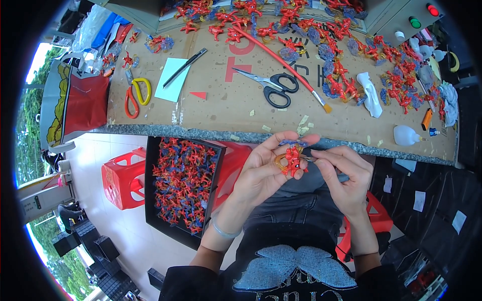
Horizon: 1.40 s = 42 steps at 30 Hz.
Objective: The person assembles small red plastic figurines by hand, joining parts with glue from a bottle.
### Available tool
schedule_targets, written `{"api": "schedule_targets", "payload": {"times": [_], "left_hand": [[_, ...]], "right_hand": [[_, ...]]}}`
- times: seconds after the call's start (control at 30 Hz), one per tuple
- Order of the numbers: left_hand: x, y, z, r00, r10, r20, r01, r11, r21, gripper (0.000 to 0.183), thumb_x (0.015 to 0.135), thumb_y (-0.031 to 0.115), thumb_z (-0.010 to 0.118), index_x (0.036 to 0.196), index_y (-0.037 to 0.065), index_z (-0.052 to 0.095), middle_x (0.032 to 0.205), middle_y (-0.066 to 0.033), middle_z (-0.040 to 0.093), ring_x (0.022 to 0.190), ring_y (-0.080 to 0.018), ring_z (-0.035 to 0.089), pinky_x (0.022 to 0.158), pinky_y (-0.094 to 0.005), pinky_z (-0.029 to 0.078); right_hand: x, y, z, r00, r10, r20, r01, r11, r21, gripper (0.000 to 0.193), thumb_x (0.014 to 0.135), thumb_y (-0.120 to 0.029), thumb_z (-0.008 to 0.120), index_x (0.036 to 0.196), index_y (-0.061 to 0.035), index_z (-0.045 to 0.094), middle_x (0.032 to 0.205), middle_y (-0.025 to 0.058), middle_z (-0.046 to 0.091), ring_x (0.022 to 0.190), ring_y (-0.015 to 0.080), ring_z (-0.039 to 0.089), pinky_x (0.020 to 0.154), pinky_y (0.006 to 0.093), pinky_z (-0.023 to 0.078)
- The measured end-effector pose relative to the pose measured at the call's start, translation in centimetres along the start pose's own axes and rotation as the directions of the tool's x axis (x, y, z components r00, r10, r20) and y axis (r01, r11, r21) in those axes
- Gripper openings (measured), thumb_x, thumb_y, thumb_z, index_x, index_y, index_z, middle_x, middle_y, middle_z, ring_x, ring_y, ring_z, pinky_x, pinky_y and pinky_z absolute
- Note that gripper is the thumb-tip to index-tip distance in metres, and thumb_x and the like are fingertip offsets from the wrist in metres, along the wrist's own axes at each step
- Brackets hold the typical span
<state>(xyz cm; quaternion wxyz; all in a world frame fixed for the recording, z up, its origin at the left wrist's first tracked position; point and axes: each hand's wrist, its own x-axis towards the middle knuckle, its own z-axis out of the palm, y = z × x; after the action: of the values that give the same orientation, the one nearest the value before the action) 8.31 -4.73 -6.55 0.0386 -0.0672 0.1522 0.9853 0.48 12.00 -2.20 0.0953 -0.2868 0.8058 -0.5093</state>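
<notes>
Above my lap, just off the table's near edge, my left hand (262, 173) is closed round a small red figurine (292, 161) with translucent yellow and purple parts. My right hand (346, 175) comes in from the right, thumb and fingers pinched on a slim metal tool (308, 159). The tool's tip meets the figurine's side; its exact kind is too small to make out. Beyond the hands, black-handled scissors (276, 89) and a red-handled paintbrush (288, 67) lie on the cardboard-covered tabletop (216, 105).
Many similar figurines (341, 75) spread along the table's back and right. Left lie red-and-yellow-handled pliers (135, 95) and a craft knife (186, 67) on pale paper. A black tray (149, 200) of figurines stands below left, beside a red stool (118, 183). A white squeeze bottle (405, 135) sits right.
</notes>
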Motion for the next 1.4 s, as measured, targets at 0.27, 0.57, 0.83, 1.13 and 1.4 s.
{"api": "schedule_targets", "payload": {"times": [0.27,0.57,0.83,1.13,1.4], "left_hand": [[0.0,-0.1,0.0,1.000,0.006,-0.011,-0.006,1.000,0.016,0.053,0.079,-0.010,0.046,0.129,0.001,0.040,0.135,-0.0282,0.040,0.097,-0.0239,0.058,0.079,-0.0343,0.049],[-0.3,-0.2,-0.1,0.999,-0.014,-0.031,0.014,1.000,-0.001,0.053,0.077,-0.012,0.046,0.128,0.000,0.041,0.135,-0.0286,0.040,0.096,-0.0250,0.058,0.078,-0.0346,0.049],[-0.3,-0.3,-0.1,1.000,-0.023,0.000,0.023,0.999,-0.028,0.054,0.076,-0.012,0.047,0.128,0.002,0.042,0.137,-0.0278,0.039,0.099,-0.0260,0.058,0.079,-0.0347,0.049],[-0.3,-0.4,0.0,0.998,-0.056,0.032,0.058,0.996,-0.064,0.054,0.077,-0.010,0.046,0.130,0.003,0.042,0.138,-0.0275,0.038,0.102,-0.0262,0.058,0.079,-0.0347,0.049],[-0.1,-0.5,0.0,0.995,-0.091,0.044,0.095,0.990,-0.108,0.054,0.078,-0.011,0.046,0.130,0.003,0.043,0.139,-0.0283,0.036,0.107,-0.0270,0.056,0.081,-0.0343,0.049]], "right_hand": [[0.2,0.2,0.1,0.995,-0.094,-0.016,0.093,0.995,-0.035,0.017,0.074,0.001,0.070,0.091,0.0015,0.070,0.076,0.0115,0.065,0.065,0.0199,0.063,0.057,0.0269,0.048],[0.4,0.4,-0.3,0.995,-0.102,0.020,0.102,0.995,-0.021,0.012,0.072,0.001,0.070,0.084,0.0016,0.070,0.076,0.0120,0.066,0.065,0.0219,0.064,0.057,0.0278,0.049],[0.4,0.5,-0.5,0.990,-0.142,0.018,0.143,0.988,-0.060,0.011,0.072,-0.002,0.070,0.083,0.0008,0.071,0.073,0.0113,0.065,0.063,0.0223,0.064,0.056,0.0287,0.049],[0.6,1.3,-0.8,0.970,-0.243,0.023,0.244,0.968,-0.063,0.013,0.071,-0.001,0.067,0.083,0.0026,0.071,0.073,0.0114,0.066,0.061,0.0199,0.062,0.056,0.0269,0.047],[0.4,1.6,-0.9,0.947,-0.322,-0.012,0.319,0.942,-0.104,0.016,0.067,0.000,0.068,0.083,0.0024,0.071,0.073,0.0111,0.065,0.059,0.0203,0.060,0.054,0.0272,0.046]]}}
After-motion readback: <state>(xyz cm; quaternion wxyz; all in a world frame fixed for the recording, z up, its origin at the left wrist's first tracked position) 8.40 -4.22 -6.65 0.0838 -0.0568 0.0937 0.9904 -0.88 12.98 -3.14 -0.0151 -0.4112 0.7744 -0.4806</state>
